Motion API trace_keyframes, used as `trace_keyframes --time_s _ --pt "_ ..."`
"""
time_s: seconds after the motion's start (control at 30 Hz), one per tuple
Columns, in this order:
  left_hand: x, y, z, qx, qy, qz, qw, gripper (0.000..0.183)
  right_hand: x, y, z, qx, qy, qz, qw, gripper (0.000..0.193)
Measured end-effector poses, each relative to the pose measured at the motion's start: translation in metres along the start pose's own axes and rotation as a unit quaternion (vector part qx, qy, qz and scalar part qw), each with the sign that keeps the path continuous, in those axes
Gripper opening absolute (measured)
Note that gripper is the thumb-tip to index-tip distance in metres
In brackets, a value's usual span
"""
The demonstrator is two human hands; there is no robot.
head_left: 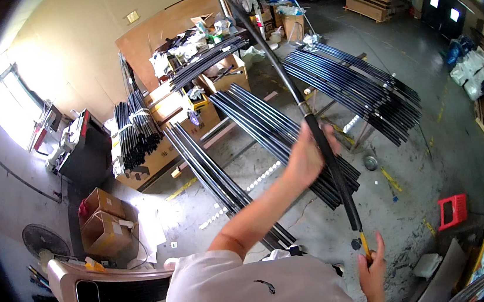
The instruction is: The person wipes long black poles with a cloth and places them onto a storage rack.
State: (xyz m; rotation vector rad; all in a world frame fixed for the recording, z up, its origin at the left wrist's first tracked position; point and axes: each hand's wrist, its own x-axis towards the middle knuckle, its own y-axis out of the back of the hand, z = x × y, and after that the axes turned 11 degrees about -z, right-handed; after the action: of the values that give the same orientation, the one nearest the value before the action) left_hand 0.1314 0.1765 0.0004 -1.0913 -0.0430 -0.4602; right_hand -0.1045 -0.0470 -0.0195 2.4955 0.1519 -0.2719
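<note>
Holds a long black pole (337,182) in left hand (306,159) at three o'clock, fingers wrapped around mid-length, apparently to bear the weight near the balance point. Pinches a slim yellow-handled tool (365,245) with right hand (372,270) between four and five, forefinger raised clear, perhaps for a light, precise touch at the pole's near end; cannot tell whether tucked inside or merely against it. Slants the pole up to twelve, presumably for room above the rows. Has loose dark poles (272,127) near the centre and another row (360,94) at two, laid side by side across supports, likely to stay separate and within easy pick-up. Farther out, has tied bundles (133,130) between nine and ten, seemingly strapped against rolling, and a red stool (452,211) toward four
</note>
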Motion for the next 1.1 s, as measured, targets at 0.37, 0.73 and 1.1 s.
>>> trace_keyframes --time_s 0.37,0.73,1.1 --pt "0.042 0.041 0.072 -0.013 -0.109 0.15 0.982 0.03 -0.077 0.008 0.135 -0.232 0.025 -0.047 0.971 0.051" --pt "-0.016 0.003 -0.014 -0.007 -0.035 0.12 0.992 0.03 -0.037 -0.028 0.028 0.083 0.05 -0.082 0.992 0.055" --pt "-0.007 0.0 0.024 -0.018 -0.094 0.133 0.987 0.029 -0.072 -0.02 0.09 -0.033 0.021 0.009 0.999 0.071"
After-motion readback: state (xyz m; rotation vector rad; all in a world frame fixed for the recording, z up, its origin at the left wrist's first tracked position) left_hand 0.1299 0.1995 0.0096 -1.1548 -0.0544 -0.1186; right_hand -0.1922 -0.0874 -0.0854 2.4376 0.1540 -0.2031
